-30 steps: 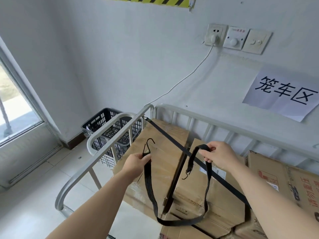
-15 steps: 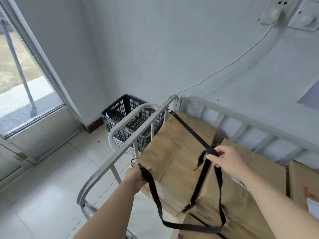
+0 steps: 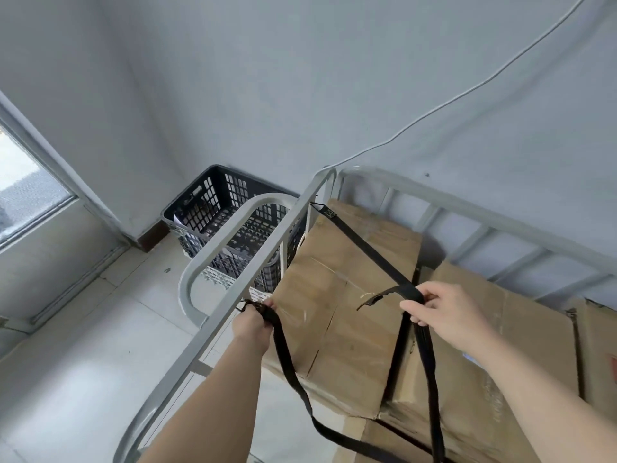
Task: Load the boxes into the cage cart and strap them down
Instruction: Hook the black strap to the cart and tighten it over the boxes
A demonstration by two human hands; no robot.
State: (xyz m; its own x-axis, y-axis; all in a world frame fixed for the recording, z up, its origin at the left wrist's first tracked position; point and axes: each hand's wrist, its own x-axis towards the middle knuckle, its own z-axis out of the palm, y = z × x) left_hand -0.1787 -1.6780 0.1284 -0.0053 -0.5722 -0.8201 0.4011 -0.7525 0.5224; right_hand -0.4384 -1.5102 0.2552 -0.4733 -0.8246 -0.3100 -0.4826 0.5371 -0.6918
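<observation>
Several brown cardboard boxes (image 3: 337,295) fill the grey metal cage cart (image 3: 233,292). A black strap (image 3: 360,248) is hooked at the cart's far corner and runs diagonally over the boxes. My left hand (image 3: 252,325) grips one hooked end of a second black strap (image 3: 290,365) right against the cart's left rail. My right hand (image 3: 447,312) holds that strap's other end above the boxes, its metal hook (image 3: 369,300) dangling free to the left. The strap's middle hangs in a loop below both hands.
A black plastic crate (image 3: 213,208) sits on a white one on the floor beyond the cart's left rail, near the wall corner. A white cable (image 3: 467,91) runs down the wall. A glass door stands at the left. Pale floor tiles lie left of the cart.
My left hand has lowered its hooked strap end from above the boxes down to the cart's left rail. My right hand keeps holding the other end. The view has tilted down and left.
</observation>
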